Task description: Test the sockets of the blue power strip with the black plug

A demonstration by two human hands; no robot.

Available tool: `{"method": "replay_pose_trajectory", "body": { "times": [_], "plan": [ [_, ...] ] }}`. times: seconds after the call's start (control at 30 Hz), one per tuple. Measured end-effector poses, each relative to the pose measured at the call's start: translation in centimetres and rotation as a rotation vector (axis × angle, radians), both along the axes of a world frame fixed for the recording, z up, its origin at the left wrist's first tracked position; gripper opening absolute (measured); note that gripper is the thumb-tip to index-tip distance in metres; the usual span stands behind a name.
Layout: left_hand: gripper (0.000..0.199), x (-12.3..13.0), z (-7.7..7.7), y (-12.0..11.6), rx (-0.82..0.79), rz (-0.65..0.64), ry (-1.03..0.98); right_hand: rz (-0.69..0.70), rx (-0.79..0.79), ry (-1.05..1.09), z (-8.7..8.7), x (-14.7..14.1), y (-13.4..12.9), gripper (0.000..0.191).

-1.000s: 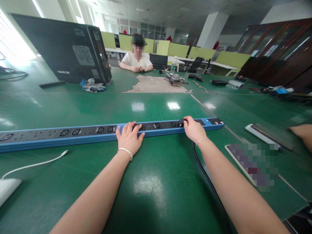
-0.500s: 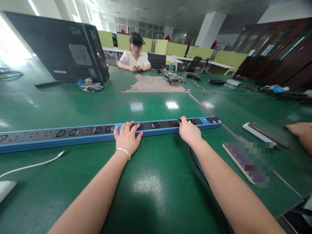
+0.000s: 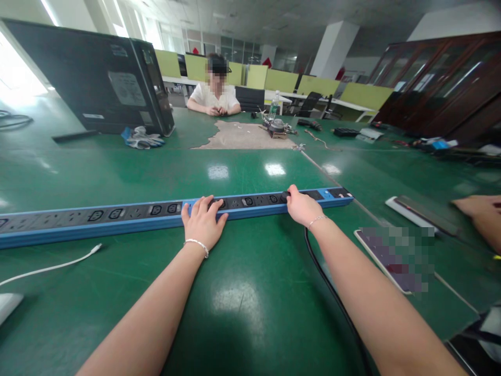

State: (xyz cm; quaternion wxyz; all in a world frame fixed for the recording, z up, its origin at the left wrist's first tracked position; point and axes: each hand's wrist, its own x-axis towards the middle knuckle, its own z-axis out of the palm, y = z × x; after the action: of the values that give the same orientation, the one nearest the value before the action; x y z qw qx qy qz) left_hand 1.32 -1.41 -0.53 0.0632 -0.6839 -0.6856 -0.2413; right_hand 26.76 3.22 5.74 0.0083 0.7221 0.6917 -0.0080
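A long blue power strip (image 3: 129, 228) with black sockets lies across the green table. My left hand (image 3: 203, 222) rests on its middle, fingers spread over the top and thumb along the near side. Toward the strip's right end, my right hand (image 3: 304, 208) is closed around a black plug (image 3: 286, 196), held at the sockets. Most of the plug is hidden by the fingers, and I cannot tell how deep it sits. From under that hand a black cable (image 3: 326, 282) runs down beside my right forearm.
A phone (image 3: 385, 261) and another flat device (image 3: 415, 215) lie at right, near another person's hand (image 3: 479, 211). A white cable (image 3: 55, 269) lies at left. Farther back are a black computer case (image 3: 97, 83), gloves (image 3: 143, 138), and a seated person (image 3: 215, 96).
My hands keep their places on the strip and the plug. The whole view has shifted slightly, and my right hand sits marginally closer to the strip's right end.
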Motion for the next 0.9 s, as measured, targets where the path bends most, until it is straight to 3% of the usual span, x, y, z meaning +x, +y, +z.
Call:
{"method": "replay_pose_trajectory", "body": {
  "times": [0.13, 0.53, 0.9],
  "plan": [
    [0.04, 0.0, 0.0, 0.0, 0.0, -0.001, -0.001, -0.019, 0.019, 0.004, 0.0, -0.2, 0.1, 0.034],
    [0.04, 0.0, 0.1, -0.1, 0.003, -0.003, -0.01, -0.085, 0.14, 0.049, -2.0, -0.6, -1.3, 0.041],
    [0.04, 0.1, 0.2, -0.1, -0.016, 0.002, -0.004, -0.05, -0.013, 0.056, 0.4, -0.4, 0.0, 0.038]
  ]
}}
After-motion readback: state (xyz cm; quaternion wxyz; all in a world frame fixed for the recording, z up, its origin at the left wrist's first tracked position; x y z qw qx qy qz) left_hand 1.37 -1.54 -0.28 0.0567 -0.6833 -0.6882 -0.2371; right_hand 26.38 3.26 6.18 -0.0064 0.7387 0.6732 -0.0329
